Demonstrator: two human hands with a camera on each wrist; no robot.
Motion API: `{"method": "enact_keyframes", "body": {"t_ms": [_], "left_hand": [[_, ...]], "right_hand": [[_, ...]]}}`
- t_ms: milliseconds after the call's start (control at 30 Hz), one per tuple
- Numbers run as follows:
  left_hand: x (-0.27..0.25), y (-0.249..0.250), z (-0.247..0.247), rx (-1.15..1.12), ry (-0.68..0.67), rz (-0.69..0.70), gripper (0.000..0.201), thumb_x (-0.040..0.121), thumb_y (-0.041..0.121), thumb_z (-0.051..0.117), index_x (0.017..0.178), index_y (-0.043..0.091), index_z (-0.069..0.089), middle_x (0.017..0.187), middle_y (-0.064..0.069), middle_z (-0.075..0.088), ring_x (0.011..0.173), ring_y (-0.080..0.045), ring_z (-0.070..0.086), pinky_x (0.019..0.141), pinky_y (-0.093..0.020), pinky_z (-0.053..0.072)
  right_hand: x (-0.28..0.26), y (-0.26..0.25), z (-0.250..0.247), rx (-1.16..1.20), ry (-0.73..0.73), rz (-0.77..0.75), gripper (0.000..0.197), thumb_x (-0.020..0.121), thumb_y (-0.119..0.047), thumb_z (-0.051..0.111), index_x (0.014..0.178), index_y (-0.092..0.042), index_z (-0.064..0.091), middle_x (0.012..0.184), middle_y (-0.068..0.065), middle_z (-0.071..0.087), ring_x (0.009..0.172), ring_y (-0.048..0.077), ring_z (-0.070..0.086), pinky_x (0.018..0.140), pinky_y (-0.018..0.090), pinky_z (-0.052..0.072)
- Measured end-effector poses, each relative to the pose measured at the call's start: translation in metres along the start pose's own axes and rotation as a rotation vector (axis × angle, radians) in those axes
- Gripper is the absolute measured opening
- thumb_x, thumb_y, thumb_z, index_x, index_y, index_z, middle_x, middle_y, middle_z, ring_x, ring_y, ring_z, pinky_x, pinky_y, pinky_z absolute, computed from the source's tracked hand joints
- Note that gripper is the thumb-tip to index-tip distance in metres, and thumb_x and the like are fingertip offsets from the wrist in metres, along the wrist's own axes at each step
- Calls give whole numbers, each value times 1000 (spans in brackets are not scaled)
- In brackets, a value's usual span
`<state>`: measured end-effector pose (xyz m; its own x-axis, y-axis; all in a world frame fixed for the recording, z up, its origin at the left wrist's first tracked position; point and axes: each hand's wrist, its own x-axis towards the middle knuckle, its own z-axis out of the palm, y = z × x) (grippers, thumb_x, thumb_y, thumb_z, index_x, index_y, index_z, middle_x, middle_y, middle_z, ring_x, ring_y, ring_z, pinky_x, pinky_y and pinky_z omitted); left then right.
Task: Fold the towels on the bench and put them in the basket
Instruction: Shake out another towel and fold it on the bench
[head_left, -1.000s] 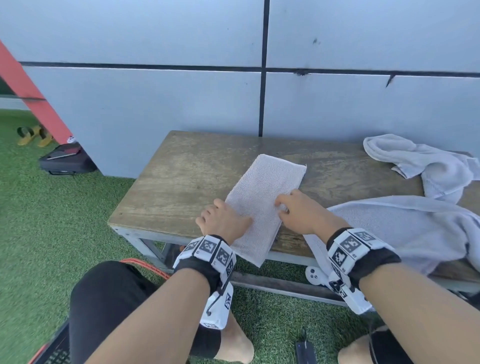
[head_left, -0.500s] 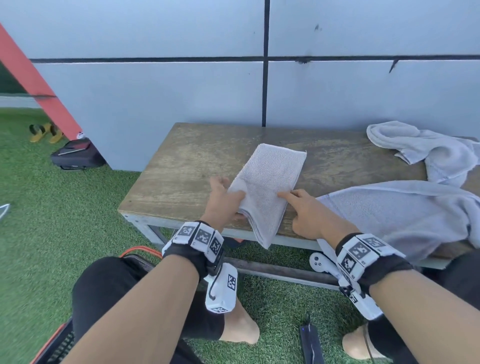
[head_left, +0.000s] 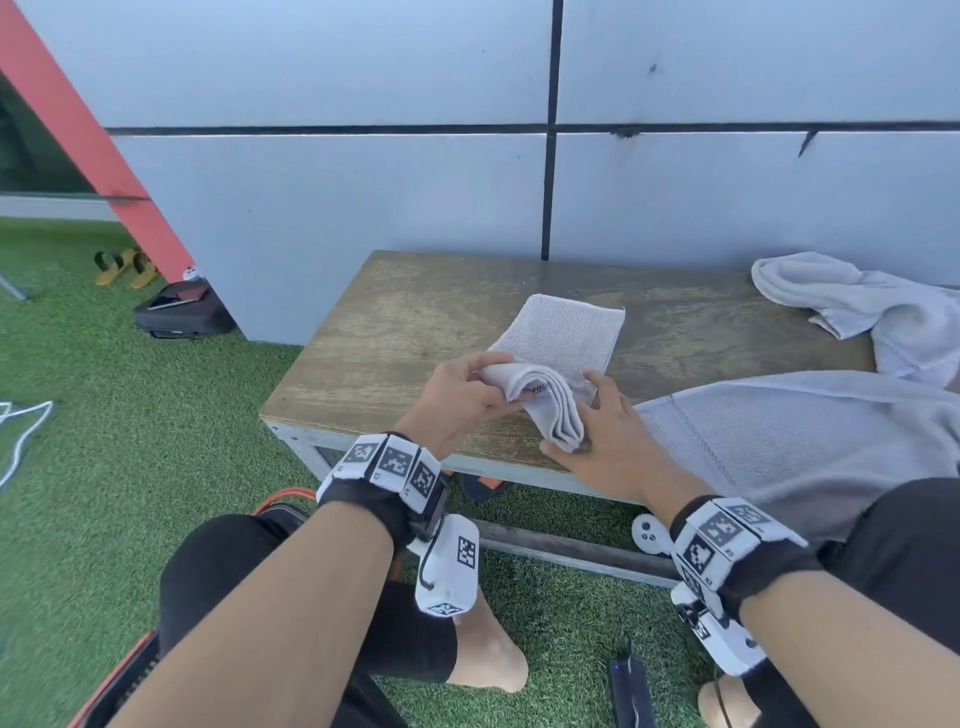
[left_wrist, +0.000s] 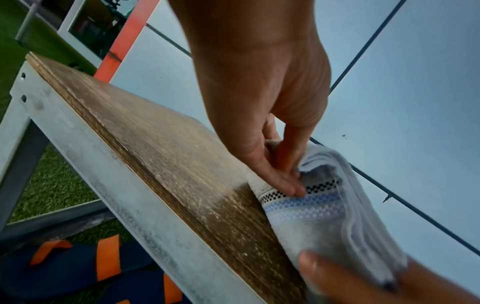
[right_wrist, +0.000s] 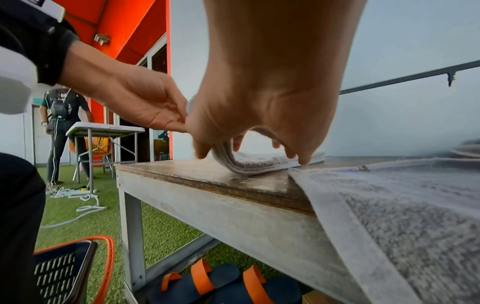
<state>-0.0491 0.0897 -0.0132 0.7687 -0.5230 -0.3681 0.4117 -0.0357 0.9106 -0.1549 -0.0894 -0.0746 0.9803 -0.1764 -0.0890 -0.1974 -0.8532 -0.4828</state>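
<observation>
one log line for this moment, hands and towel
step: folding towel on bench | left hand: pinches near end, lifted | right hand: fingers on fold | basket: not yet used

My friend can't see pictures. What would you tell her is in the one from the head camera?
Two hands are folding a small white towel on a wooden bench: the left hand lifts the near end over, while the right hand holds the fold down. Two more unfolded towels lie at the right, and green turf surrounds the bench.
</observation>
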Motion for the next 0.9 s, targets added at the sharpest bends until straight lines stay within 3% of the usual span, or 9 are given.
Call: {"method": "enact_keyframes", "body": {"t_ms": [100,200,267,333,467,600,767,833,900], "left_hand": [[4,-3,-8,159,45,63,49,82,-10,73,128,3,61,113,-21,70,96,-30,74,87,-41,60],[4,-3,-10,303,201,137,25,90,14,72,115,12,72,91,-1,72,68,-9,67,83,-40,62],[5,-4,-12,366,241,195,19,91,28,71,98,10,75,84,-1,65,67,-13,57,75,-35,56],[4,-8,-14,394,223,255,31,94,34,66,89,4,70,78,-7,55,69,-17,45,64,-32,43],[3,-15,-13,496,169,332,30,101,38,54,84,16,67,65,11,54,55,-2,46,54,-15,37],[13,-31,-19,640,191,355,49,100,51,48,92,4,60,72,1,50,64,-13,46,61,-27,35],[21,-44,-20,650,232,360,40,101,47,49,86,12,61,65,7,50,57,-8,44,51,-16,31],[28,-45,-19,673,264,354,41,101,49,47,88,13,62,67,6,53,59,-10,46,52,-20,33],[37,-43,-17,724,316,360,41,101,49,46,76,17,54,66,6,51,58,-12,46,54,-27,33]], "right_hand": [[5,-3,-7,120,118,-67,29,95,-37,58,121,-25,65,148,3,37,135,25,33,110,46,38],[4,-10,-20,221,141,-122,20,99,-33,55,102,-17,67,108,1,62,88,15,59,73,22,45],[2,-12,-28,264,167,-111,22,100,-33,54,82,-21,58,75,-2,63,59,9,54,56,23,40],[1,-12,-32,301,178,-91,30,101,-31,52,73,-20,51,61,-5,55,48,4,45,52,25,37],[3,-13,-35,360,193,-49,39,102,-29,51,67,-14,43,56,-3,44,48,10,38,53,30,33],[5,-11,-31,367,207,-16,40,102,-31,49,67,-13,41,56,-2,42,50,13,38,53,30,30],[15,-4,-18,317,218,23,34,100,-39,50,81,-12,57,61,-2,51,54,13,46,52,28,31],[23,-2,-15,301,229,55,36,100,-39,51,78,-11,55,62,0,52,55,15,47,51,28,31],[33,-3,-16,292,253,91,38,100,-38,52,76,-9,53,63,2,53,56,17,48,50,29,31]]}}
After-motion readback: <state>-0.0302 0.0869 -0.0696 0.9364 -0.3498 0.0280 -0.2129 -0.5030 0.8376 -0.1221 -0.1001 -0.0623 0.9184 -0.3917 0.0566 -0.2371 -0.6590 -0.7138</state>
